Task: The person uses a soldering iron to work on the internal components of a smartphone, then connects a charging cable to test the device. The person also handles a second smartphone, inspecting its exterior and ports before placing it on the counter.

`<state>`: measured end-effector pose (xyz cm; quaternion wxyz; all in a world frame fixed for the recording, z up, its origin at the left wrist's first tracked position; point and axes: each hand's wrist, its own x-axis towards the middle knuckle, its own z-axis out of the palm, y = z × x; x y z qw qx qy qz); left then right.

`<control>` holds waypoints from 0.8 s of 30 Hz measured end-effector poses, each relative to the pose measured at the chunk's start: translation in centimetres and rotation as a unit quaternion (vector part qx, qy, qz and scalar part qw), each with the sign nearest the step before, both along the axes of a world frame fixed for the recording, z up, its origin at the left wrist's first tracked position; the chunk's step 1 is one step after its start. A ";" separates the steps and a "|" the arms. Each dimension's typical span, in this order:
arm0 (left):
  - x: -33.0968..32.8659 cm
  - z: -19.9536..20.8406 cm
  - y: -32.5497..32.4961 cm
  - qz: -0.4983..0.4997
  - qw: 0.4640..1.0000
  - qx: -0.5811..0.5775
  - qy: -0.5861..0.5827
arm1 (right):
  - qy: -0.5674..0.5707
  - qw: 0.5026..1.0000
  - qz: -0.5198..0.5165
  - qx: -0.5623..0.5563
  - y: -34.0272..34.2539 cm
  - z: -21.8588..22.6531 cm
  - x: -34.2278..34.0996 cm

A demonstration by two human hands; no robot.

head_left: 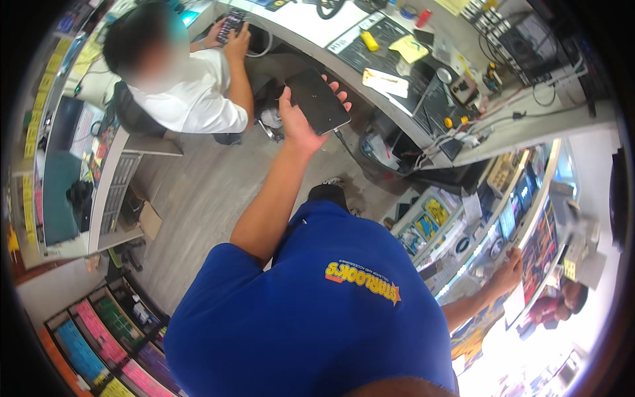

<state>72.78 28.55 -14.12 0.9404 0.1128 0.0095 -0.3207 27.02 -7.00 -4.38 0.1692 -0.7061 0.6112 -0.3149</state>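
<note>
My left hand [305, 126] holds a black smartphone [317, 102] by its edges, dark glass side up, out in front of me. Fingers wrap its far edge and the thumb lies along the near one. A black cable [344, 142] runs from the phone's lower edge toward the desk. Far off to the right, my right hand [508, 272] rests at the edge of a display counter [529, 231]. A white sheet [513, 306] is just below that hand. Its fingers are small and blurred, so their grip does not show.
At upper left a seated person in a white shirt [198, 92] handles another phone [231, 25]. Ahead is a workbench [301, 23] with a black mat [390, 40], a yellow bottle [369, 41] and tools. A bin [390, 142] stands beneath it. Shelves of colourful packets [99, 337] are at lower left.
</note>
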 end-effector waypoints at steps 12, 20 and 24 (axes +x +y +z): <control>14.9 -9.4 2.3 0.083 0.992 0.077 0.047 | -0.043 0.998 -0.048 -0.030 -3.2 -0.8 1.8; 24.9 -12.1 -1.5 0.068 0.996 0.060 0.013 | -0.084 0.992 -0.056 -0.080 -5.4 -1.8 -0.4; 26.9 -12.6 -2.6 0.060 0.994 0.091 -0.003 | -0.102 0.984 -0.123 -0.082 -3.7 -0.8 3.0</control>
